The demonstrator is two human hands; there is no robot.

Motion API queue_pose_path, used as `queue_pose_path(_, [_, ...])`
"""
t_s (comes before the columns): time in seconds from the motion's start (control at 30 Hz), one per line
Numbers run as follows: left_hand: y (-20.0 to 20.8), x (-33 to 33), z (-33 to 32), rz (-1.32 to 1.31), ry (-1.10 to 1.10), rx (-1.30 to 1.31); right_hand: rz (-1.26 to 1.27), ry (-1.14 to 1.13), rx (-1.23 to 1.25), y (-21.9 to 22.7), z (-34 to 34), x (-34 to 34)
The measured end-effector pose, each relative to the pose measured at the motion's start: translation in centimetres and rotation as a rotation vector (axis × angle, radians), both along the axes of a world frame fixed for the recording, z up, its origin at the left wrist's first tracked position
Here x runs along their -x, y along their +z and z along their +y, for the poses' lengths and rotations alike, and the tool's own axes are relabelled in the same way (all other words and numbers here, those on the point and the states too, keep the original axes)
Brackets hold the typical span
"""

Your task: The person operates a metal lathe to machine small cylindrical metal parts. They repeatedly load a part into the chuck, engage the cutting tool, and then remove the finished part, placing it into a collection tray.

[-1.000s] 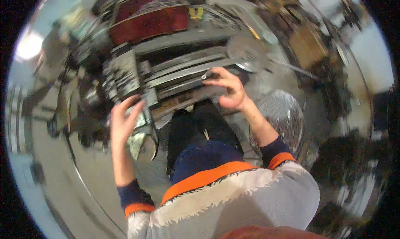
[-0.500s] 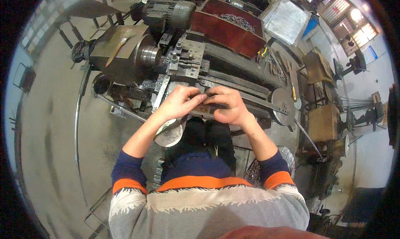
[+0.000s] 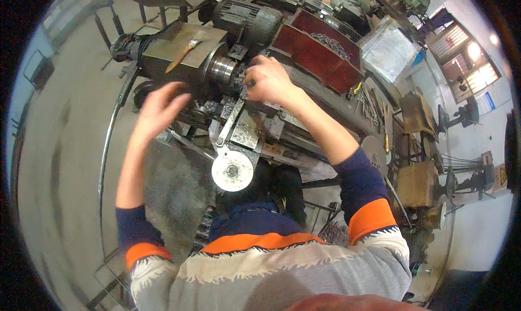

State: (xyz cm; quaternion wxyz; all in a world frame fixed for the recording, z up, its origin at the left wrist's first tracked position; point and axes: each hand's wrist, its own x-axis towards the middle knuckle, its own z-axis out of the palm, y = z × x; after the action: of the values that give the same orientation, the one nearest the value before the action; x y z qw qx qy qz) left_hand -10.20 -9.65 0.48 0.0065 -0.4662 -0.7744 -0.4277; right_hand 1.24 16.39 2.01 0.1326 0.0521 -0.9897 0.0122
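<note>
Right hand (image 3: 267, 80) and left hand (image 3: 161, 107) have separated since earlier | right fingers curled beside steel spindle (image 3: 223, 70), cannot tell on what | left fingers loose, blurred, near headstock (image 3: 168, 42) | spindle projects from headstock's right side

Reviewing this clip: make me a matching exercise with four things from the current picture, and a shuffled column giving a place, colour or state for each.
1. Right hand
2. Brush
3. Handwheel
4. Box

A. Dark red, with small metal parts inside
B. White and round
C. Fingers curled, beside the shiny spindle
D. Lying on a flat cover

Pairs: 1-C, 2-D, 3-B, 4-A
</note>
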Motion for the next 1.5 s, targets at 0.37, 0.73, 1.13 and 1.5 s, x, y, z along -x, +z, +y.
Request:
queue_pose_path(0.37, [-3.1, 2.9, -21.3, 0.031, 0.683, 0.621, -0.293, -0.262, -0.067, -2.4, 0.8, 6.2])
queue_pose_path(0.73, [-10.9, 8.9, -27.6, 0.300, 0.780, 0.841, -0.343, -0.256, -0.045, -2.1, 0.7, 5.9])
queue_pose_path(1.13, [-8.1, 22.0, -29.3, -0.026, 1.080, 0.946, -0.397, -0.278, -0.018, -2.1, 1.3, 5.7])
queue_pose_path(1.5, [-23.0, 13.0, -6.8, -0.123, 0.536, 0.738, 0.207, -0.334, 0.162, 1.3, 6.7, -14.5])
